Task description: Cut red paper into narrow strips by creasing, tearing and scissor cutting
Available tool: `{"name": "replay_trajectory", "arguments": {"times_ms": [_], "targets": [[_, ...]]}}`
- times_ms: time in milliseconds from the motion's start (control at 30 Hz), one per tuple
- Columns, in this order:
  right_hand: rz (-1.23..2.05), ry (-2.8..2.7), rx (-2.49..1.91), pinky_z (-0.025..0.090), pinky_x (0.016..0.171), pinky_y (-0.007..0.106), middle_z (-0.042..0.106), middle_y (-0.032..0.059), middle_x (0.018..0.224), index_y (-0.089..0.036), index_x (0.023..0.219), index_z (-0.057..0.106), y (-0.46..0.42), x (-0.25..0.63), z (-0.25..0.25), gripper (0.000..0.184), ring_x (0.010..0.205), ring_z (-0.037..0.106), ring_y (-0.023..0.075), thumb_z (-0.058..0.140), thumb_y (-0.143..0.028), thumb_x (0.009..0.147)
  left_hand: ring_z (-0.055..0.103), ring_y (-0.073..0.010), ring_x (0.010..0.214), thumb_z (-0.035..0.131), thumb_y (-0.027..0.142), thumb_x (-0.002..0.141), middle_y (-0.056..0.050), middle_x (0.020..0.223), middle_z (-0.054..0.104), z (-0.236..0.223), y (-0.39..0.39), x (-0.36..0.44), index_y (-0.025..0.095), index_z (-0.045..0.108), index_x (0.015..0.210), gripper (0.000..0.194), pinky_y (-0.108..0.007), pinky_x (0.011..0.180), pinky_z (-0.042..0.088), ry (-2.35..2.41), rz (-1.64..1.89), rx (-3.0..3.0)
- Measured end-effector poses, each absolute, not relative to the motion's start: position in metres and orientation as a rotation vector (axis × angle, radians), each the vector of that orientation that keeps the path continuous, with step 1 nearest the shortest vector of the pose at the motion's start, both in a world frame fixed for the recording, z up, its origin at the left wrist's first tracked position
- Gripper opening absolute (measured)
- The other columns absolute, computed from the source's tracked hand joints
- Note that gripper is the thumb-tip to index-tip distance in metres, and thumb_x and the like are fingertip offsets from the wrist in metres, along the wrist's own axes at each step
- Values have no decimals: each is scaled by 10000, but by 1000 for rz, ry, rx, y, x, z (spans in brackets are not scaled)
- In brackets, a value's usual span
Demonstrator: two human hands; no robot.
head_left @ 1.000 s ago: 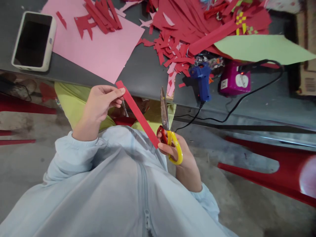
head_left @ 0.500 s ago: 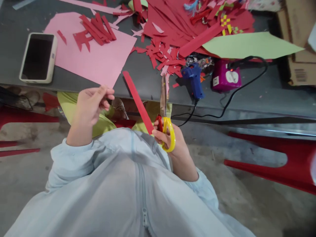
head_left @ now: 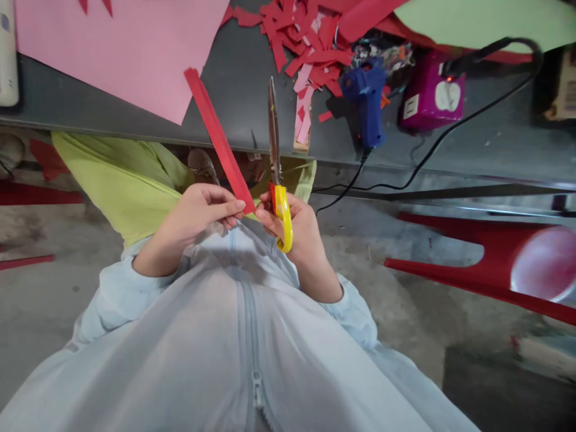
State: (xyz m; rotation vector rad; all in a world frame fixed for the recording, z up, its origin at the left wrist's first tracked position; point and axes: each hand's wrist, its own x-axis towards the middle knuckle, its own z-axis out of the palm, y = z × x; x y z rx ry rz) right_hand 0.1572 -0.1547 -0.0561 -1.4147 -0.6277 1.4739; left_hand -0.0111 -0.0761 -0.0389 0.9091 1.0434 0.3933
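Note:
My left hand (head_left: 204, 213) pinches the near end of a long red paper strip (head_left: 218, 138) between thumb and fingers. The strip slants up and left, its far end over the pink paper's edge. Close beside that near end is my right hand (head_left: 294, 225), closed round the scissors (head_left: 282, 213) with yellow and red handles. Their blades look shut and point away from me, toward the table. My right fingertips are at the strip's corner; whether they still grip it I cannot tell.
On the dark table (head_left: 252, 114) lie a pink sheet (head_left: 121, 54), a heap of red scraps (head_left: 310, 48) and green paper (head_left: 486, 24). A blue glue gun (head_left: 366, 102) with a cord lies left of a purple box (head_left: 434, 90). A red stool (head_left: 499, 264) stands at right.
My left hand let go of the strip's far end, then moved right and took its near end. The scissors stay in my right hand. The view has shifted, cutting off most of the phone.

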Motion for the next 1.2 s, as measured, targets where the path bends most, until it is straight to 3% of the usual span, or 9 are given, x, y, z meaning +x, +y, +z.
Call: {"name": "replay_trajectory", "arguments": {"times_ms": [233,500,633,867,1033,1200], "targets": [[1715,-764,-1408,239,454,235,453,-69,625,-208,893,608,-185,184,-55,580,510,336,59,789,-694,631,567,-76,455,747,251,822,-4,567,628,-38,-79,-5,157,657,620,241,-183,441,429,1193,601,901],[1909,-899,-1294,318,525,242,446,-34,744,-211,1025,575,-213,203,-62,624,607,359,94,770,-691,677,566,-76,455,712,257,839,12,576,619,-48,-79,1,162,629,620,252,-209,493,494,1220,704,873],[1971,-987,-1293,378,589,259,463,-12,785,-219,998,568,-217,204,-60,606,654,399,116,718,-728,705,573,-81,470,710,273,829,10,563,626,-50,-80,2,166,636,616,249,-204,491,500,1196,667,866],[2005,-1157,-1249,483,781,322,534,64,1004,-246,1130,533,-218,207,-54,605,836,511,172,557,-759,812,582,-68,452,726,208,822,12,549,634,-48,-85,7,149,634,608,240,-181,498,504,1174,621,815],[2032,-1357,-1145,462,710,335,450,38,906,-225,1184,452,-218,208,-58,649,805,442,185,451,-782,851,609,-66,489,746,241,818,17,587,663,-45,-87,10,147,662,673,192,-163,520,515,1211,614,851],[2044,-1208,-1123,397,709,316,413,23,918,-223,1199,436,-223,205,-63,658,815,396,168,494,-773,843,609,-71,495,738,236,817,4,584,675,-45,-90,9,152,663,656,196,-163,501,498,1132,602,908]]}}
